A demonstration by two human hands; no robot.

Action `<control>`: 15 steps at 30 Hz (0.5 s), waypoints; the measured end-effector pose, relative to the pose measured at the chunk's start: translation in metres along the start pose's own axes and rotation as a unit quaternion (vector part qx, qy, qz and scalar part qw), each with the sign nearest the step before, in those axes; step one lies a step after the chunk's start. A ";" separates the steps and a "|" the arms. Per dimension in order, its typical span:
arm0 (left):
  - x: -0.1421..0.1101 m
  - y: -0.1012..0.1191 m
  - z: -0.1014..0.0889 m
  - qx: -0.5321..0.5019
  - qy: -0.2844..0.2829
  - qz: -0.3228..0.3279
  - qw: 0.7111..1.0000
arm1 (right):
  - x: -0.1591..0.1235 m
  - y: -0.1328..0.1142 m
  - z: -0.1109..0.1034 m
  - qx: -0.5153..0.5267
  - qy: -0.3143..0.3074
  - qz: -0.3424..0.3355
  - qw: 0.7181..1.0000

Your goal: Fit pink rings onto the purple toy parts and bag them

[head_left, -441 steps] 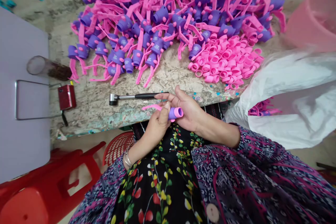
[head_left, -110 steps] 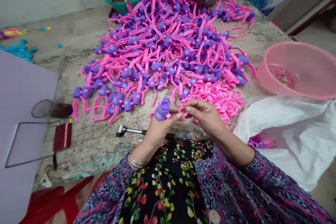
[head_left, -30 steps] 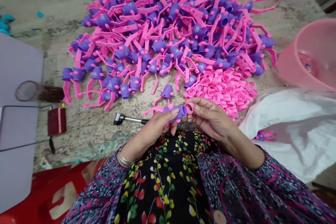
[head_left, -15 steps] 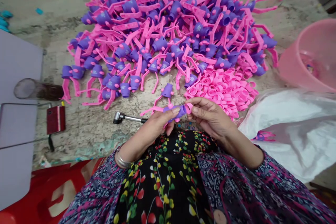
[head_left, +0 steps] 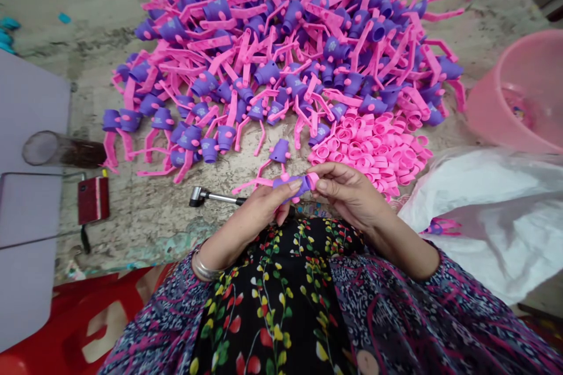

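Right now the person's left hand [head_left: 257, 209] is cradling a purple plastic sleeve [head_left: 292, 186], thumb lying along its top, fingers curling underneath, its pink strap [head_left: 248, 186] sticking out toward the left. The right hand [head_left: 349, 190] is pinching a pink plastic ring [head_left: 312, 180] in its fingertips, pressing it against the sleeve's open end; the hands are nearly meeting above the person's lap. Just beyond them, a matching purple-and-pink piece [head_left: 280, 152] is lying by itself on the stone-topped bench [head_left: 136, 228]. A heap of similar pieces [head_left: 264, 29] is spreading across the bench, with loose pink rings [head_left: 369, 149] piled at its near right. A black-handled socket tool [head_left: 206, 196] is lying left of the hands; a pink basin [head_left: 514, 94] and a white plastic sack [head_left: 484, 217] are sitting off to the right.
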State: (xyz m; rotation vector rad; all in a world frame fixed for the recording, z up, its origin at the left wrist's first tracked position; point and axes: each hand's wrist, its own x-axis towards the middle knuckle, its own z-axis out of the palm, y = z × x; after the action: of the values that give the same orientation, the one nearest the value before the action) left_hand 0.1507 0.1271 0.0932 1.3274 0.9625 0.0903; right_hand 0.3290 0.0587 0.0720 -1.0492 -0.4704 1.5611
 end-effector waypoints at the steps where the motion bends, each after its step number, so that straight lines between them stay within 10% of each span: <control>1: 0.000 0.000 0.000 -0.002 0.002 -0.002 1.000 | 0.000 0.001 0.000 -0.006 0.000 -0.002 1.000; 15: -0.002 0.004 0.007 -0.004 0.061 0.023 0.998 | 0.000 0.000 -0.001 -0.120 -0.016 -0.084 0.989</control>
State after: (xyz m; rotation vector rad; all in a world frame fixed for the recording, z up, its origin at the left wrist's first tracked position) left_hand 0.1553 0.1216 0.0968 1.3482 1.0342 0.2129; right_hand 0.3300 0.0585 0.0709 -1.1365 -0.7656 1.3965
